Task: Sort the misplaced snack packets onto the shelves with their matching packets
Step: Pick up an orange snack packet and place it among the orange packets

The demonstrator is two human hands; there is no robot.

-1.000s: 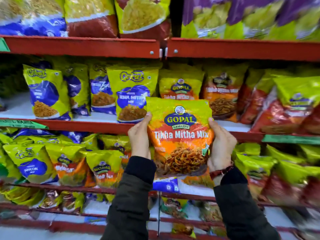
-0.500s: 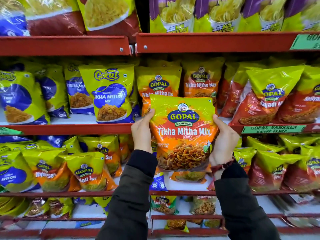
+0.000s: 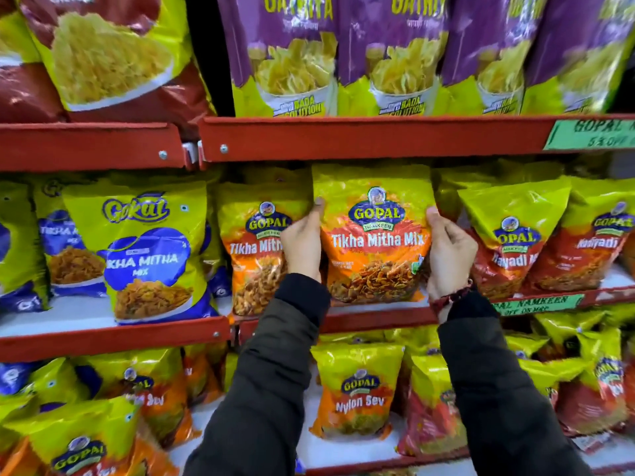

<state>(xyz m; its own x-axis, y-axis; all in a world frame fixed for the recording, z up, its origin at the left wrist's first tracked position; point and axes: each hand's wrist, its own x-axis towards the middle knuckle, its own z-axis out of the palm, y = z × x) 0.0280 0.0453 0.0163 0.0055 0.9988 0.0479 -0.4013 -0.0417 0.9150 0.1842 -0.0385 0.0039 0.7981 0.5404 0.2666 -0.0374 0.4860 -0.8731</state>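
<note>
Holding: a Gopal Tikha Mitha Mix packet [image 3: 376,235], upright at frame centre on the red middle shelf [image 3: 378,319].
Left hand [image 3: 302,247]: clasped on the packet's left edge, thumb on its front.
Right hand [image 3: 448,250]: clasped on the right edge, red thread at the wrist.
Neighbours: a matching Tikha Mitha Mix packet [image 3: 256,255] just left, partly behind the left hand; Gokul Tikha Mitha Mix packet [image 3: 144,252] further left.
Upper right: purple Gathiya packets [image 3: 388,53].
Below centre: Nylon Sev packet [image 3: 357,389].
</note>
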